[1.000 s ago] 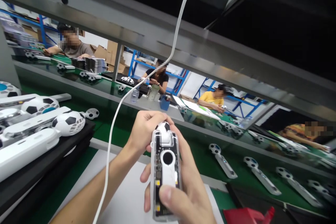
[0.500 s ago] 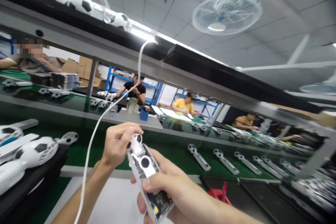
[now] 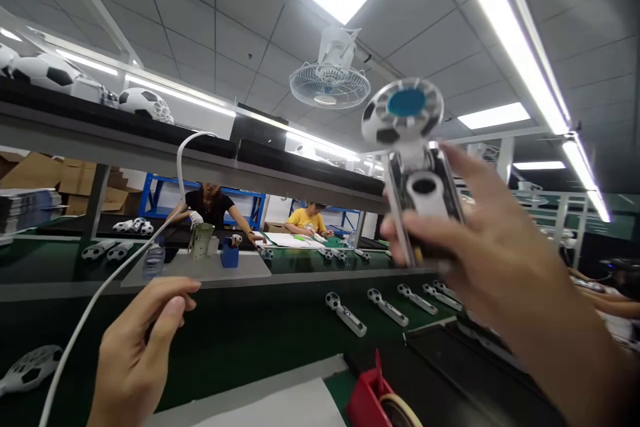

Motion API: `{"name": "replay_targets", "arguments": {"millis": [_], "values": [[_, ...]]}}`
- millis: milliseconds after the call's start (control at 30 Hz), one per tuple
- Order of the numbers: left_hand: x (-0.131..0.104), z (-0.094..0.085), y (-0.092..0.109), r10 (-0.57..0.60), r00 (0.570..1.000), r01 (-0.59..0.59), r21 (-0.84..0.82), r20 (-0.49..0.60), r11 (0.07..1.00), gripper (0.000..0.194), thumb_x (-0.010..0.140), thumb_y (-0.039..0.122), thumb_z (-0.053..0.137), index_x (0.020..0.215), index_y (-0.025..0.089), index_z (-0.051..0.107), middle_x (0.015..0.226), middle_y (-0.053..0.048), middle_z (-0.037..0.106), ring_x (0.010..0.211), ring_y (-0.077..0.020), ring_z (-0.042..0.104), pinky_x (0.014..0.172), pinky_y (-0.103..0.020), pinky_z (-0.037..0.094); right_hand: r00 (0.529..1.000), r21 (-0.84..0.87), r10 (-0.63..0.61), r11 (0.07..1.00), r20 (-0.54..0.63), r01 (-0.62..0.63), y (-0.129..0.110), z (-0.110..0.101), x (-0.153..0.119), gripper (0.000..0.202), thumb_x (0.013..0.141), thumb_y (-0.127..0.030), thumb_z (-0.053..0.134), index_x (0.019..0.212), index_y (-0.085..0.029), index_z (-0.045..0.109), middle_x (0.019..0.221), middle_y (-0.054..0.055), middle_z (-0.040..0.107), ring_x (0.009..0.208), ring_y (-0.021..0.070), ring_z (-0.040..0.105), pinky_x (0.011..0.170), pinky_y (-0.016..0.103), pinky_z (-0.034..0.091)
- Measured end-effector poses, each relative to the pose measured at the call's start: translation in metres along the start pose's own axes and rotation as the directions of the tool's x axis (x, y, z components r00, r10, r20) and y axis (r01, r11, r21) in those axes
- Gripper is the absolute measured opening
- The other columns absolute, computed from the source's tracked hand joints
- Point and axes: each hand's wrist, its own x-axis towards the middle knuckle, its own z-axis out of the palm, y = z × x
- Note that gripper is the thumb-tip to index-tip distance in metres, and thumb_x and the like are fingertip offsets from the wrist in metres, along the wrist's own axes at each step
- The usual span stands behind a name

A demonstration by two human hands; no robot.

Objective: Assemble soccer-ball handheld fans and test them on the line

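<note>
My right hand (image 3: pixel 480 233), blurred by motion, holds up a handheld fan (image 3: pixel 423 183) at the right of centre. The fan has a round soccer-ball-patterned head with a blue centre, and its handle shows inner parts, with my thumb across them. At lower left, my left hand (image 3: pixel 143 347) is apart from the fan, its fingers curled with the thumb near the index finger. Nothing shows in it. Beneath my hands is a white sheet (image 3: pixel 280 407) at the bottom edge.
A red tape dispenser (image 3: pixel 370 397) stands at the bottom. Several fans (image 3: pixel 390 310) lie on the green conveyor (image 3: pixel 250 320). A white cable (image 3: pixel 95 300) hangs at left under a shelf (image 3: pixel 150 140). Two people (image 3: pixel 213 203) sit across; another person's arms (image 3: pixel 605 300) show at right.
My right hand has lifted the fan up and to the right. My left hand has let go of the fan's head and moved left. The view has turned upward and shifted.
</note>
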Motion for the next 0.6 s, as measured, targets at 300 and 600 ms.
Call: {"name": "replay_targets", "arguments": {"millis": [300,600], "values": [[0.004,0.001,-0.022,-0.158,0.984,0.147,0.121,0.081,0.982,0.038,0.083,0.057,0.057,0.085,0.022,0.072,0.087,-0.005,0.072,0.075,-0.0214,0.068,0.061,-0.026,0.059,0.991,-0.520,0.032,0.848,-0.131,-0.096,0.029,0.018,0.222,0.047,0.076,0.000,0.069,0.121,-0.010,0.063,0.104,0.012,0.067,0.074,0.0165,0.066,0.069,0.033,0.058],[0.007,0.003,-0.029,-0.243,0.956,0.218,0.161,0.163,0.963,0.040,0.083,0.060,0.059,0.091,0.024,0.075,0.093,-0.005,0.075,0.082,-0.0243,0.073,0.065,-0.025,0.062,0.952,-0.650,-0.104,0.752,-0.288,-0.115,0.065,0.043,0.281,0.030,0.092,-0.009,0.057,0.121,-0.015,0.062,0.131,0.012,0.057,0.125,0.0275,0.052,0.102,0.045,0.045]]}}
